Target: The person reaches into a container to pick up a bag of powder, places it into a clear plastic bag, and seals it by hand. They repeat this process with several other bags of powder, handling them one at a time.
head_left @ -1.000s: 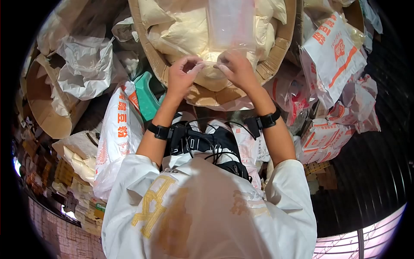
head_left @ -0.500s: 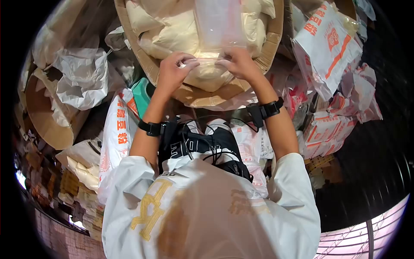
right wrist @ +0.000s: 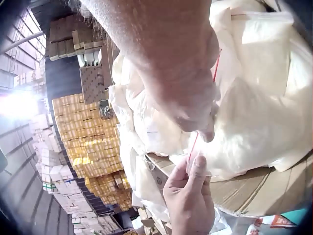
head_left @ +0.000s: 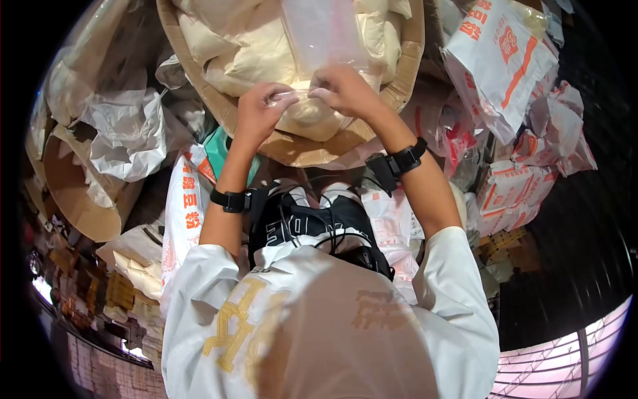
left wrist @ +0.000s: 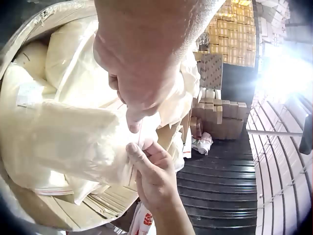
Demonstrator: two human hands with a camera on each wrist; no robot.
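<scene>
Both hands are at the mouth of a clear zip bag [head_left: 311, 118] filled with pale yellow powder, over a round cardboard drum. My left hand [head_left: 262, 110] pinches the bag's top edge between thumb and fingers. Close beside it, my right hand [head_left: 345, 92] pinches the same edge. A red zip strip [right wrist: 193, 146] runs between the two hands in the right wrist view. In the left wrist view the bag's full body [left wrist: 73, 142] bulges away from the fingers. White powder dusts the fingertips.
The cardboard drum [head_left: 413, 73] holds several more powder-filled bags [head_left: 262, 63] and a flat clear bag [head_left: 322, 33]. White sacks with orange print [head_left: 502, 63] lie at the right, another sack [head_left: 181, 213] at the left. A green container [head_left: 218, 149] and an open cardboard drum [head_left: 73, 199] stand left.
The drum and both hands have shifted left in the head view. The hands spread slightly apart along the bag's edge, then the right hand came back close to the left.
</scene>
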